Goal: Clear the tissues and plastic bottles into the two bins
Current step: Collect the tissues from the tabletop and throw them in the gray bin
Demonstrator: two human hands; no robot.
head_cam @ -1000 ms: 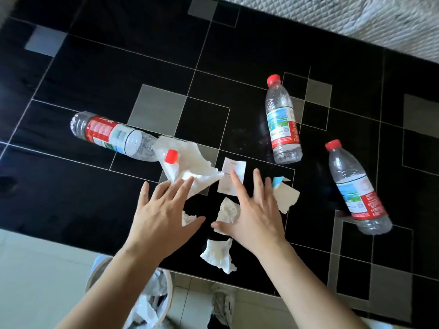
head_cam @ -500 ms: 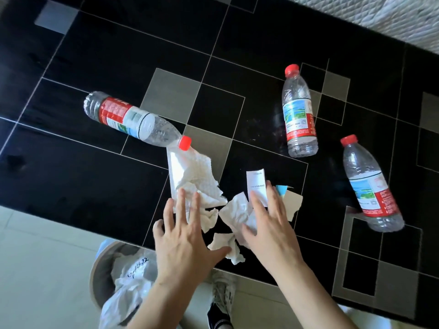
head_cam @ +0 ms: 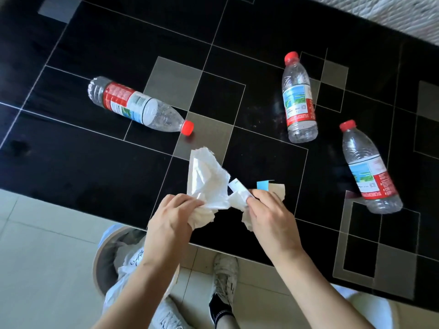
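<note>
Gathering the scattered paper near the front edge of the black table (head_cam: pixel 71 150), the person had both hands closed on tissues. The left hand (head_cam: pixel 169 222) was curled tight around a crumpled tissue (head_cam: pixel 202 216) and also pinched the bottom of a larger white sheet (head_cam: pixel 204 179), which stood up from the fist. The right hand (head_cam: pixel 268 214) was closed on another wad of tissue (head_cam: pixel 238 200) together with a small paper slip; a blue and beige scrap (head_cam: pixel 273 186) lay just behind its fingers, and whether it was held could not be told.

Both hands were close to the table edge, probably because a bin (head_cam: pixel 107 255) with a white liner stood on the floor directly below that edge, under the left forearm.

Three plastic bottles lay on their sides, untouched: one (head_cam: pixel 133 105) far behind the left hand, one (head_cam: pixel 298 98) behind the right hand, and one (head_cam: pixel 368 167) to the right of it. The second bin was not clearly visible.
</note>
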